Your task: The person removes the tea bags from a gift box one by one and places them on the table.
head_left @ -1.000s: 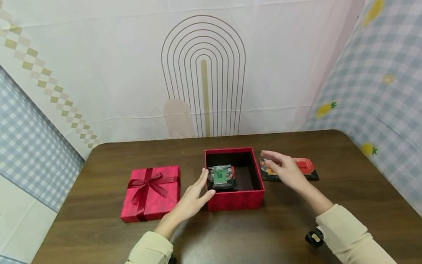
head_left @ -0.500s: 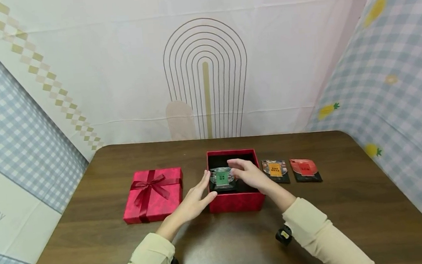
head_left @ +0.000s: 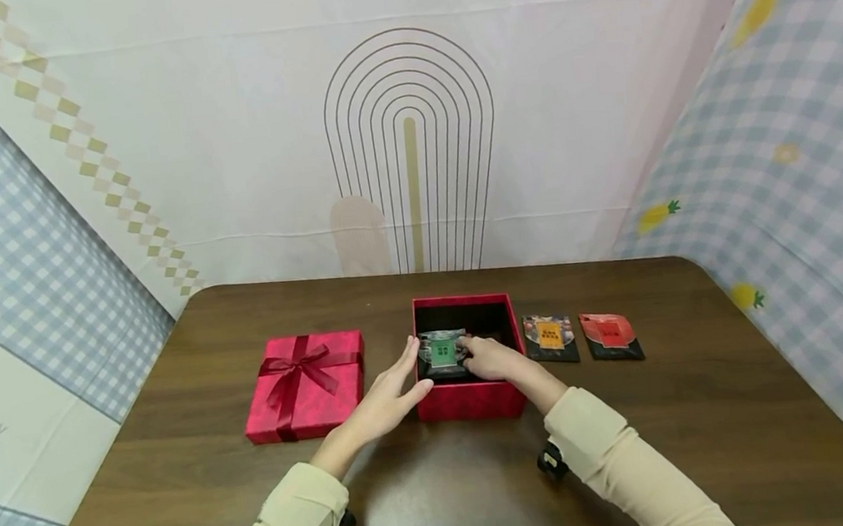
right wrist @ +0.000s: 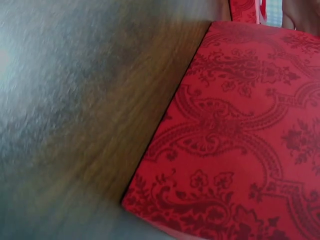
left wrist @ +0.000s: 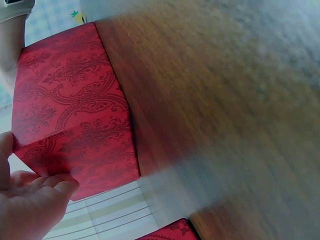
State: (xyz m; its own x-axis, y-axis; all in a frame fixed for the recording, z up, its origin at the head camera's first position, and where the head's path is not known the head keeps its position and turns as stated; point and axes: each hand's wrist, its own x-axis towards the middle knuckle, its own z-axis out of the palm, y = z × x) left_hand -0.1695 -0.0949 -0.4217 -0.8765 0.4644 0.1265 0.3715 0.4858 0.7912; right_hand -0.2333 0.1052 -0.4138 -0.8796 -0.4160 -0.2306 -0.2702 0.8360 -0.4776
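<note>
Probably unpacking: the right grip (head_left: 496, 360) meets the green-labelled packet (head_left: 442, 351) inside the red box (head_left: 470, 403), whether pinching I cannot tell; the left grip (head_left: 386, 395), fingers straight, braces the box. Next likely needs a firm pinch and lift.

In front of you, the red patterned box (head_left: 471, 403) stands upright and open, its inside black. In its left, near part you can see the dark green-labelled packet (head_left: 443, 354), label facing up.
</note>
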